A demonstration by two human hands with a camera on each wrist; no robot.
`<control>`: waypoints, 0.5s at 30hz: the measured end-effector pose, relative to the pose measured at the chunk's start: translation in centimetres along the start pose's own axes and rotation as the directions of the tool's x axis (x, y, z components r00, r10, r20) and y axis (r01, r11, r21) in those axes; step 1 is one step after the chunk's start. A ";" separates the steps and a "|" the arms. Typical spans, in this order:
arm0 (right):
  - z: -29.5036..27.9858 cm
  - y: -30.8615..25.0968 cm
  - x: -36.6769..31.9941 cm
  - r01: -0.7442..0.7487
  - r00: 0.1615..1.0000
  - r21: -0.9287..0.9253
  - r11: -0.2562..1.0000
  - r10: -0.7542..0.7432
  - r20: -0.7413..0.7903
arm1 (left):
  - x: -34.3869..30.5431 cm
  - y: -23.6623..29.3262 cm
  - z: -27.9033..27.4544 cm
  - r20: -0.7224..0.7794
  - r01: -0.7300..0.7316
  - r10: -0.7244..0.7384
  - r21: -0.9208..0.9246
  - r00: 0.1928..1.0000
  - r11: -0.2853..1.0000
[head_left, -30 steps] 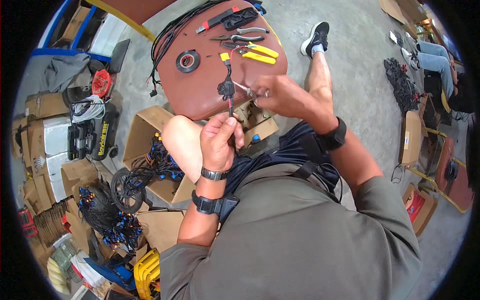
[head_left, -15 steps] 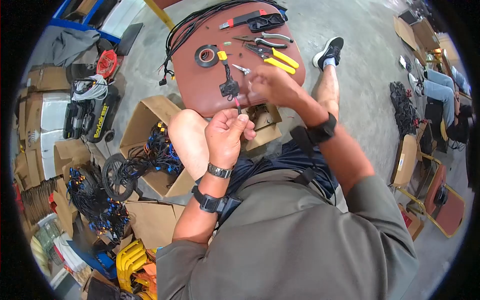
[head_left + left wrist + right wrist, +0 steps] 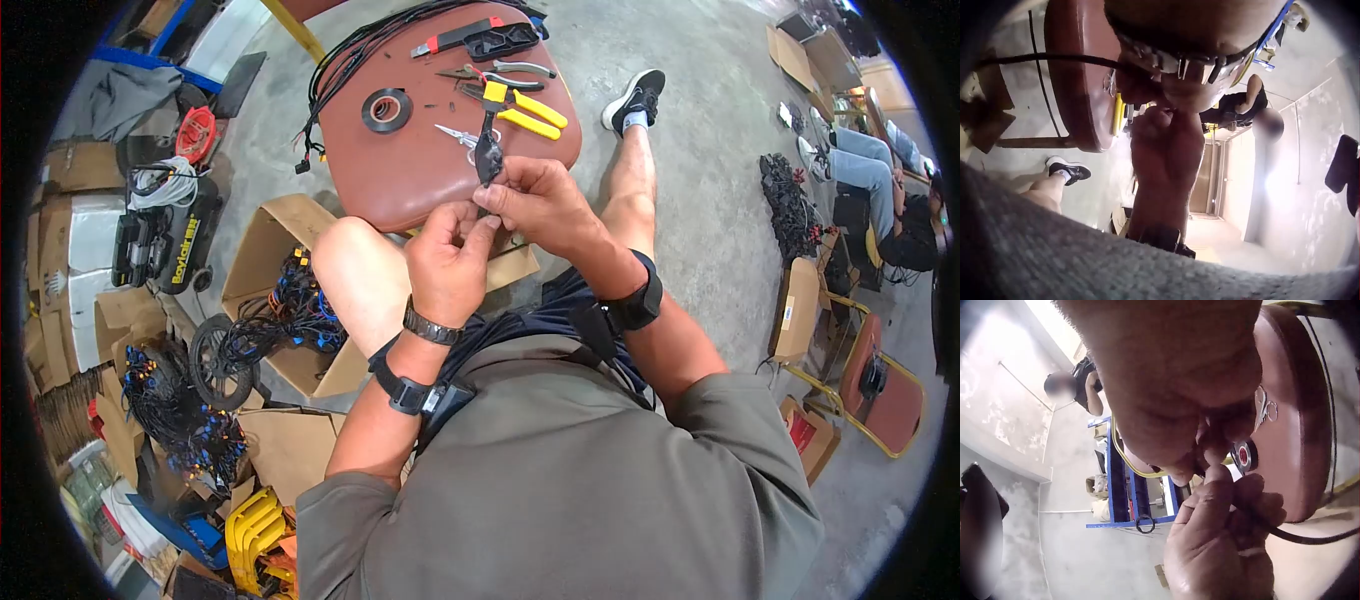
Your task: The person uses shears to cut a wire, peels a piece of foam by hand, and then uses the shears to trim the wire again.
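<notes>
A black taped cable piece (image 3: 488,158) with a yellow connector (image 3: 495,92) stands up from between the two hands in the head view. The left hand (image 3: 450,262) pinches the cable below it, thumb against the fingers. Just above, the right hand (image 3: 548,205) pinches the lower end of the taped part. The fingertips of both hands are close together. From the left hand a black cable (image 3: 1310,539) trails off in the right wrist view. Small scissors (image 3: 458,133) lie on the red-brown seat (image 3: 400,180), left of the connector.
On the seat are black tape (image 3: 387,110), yellow-handled pliers (image 3: 530,115), grey-handled pliers (image 3: 522,68), a red-and-black cutter (image 3: 455,37) and a cable bundle (image 3: 335,75). A cardboard box (image 3: 250,262) of wires stands left of the knee. Another person sits far right.
The scissors, in the right hand a second ago, now lie on the seat. The right hand has come down to the cable beside the left hand, which still pinches it.
</notes>
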State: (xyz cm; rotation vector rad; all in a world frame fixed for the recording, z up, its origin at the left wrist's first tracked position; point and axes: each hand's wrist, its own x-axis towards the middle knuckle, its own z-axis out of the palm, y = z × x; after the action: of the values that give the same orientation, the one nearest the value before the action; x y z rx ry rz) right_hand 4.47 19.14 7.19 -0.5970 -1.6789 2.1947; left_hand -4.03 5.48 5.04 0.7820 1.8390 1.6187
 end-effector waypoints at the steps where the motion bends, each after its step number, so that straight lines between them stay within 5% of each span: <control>1: -0.2 0.0 0.0 -0.004 1.000 0.005 1.000 0.004 -0.007 | 0.1 0.1 -0.2 0.055 0.050 -0.047 -0.055 0.997 0.997; 6: -3.0 -0.7 0.6 0.066 0.996 -0.002 0.998 -0.066 -0.058 | -0.8 -1.3 -1.1 0.215 0.282 -0.244 -0.170 0.946 0.944; 15: -4.5 -0.1 2.0 -0.043 0.992 0.187 0.981 0.064 -0.107 | -1.2 -0.6 -1.4 0.384 0.320 -0.188 -0.317 0.904 0.893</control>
State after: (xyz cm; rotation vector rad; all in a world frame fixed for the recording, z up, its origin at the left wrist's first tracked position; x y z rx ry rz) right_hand 4.98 23.88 5.99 -0.7082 -1.3999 2.2763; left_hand -4.33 3.62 4.66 0.5749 1.2736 1.4843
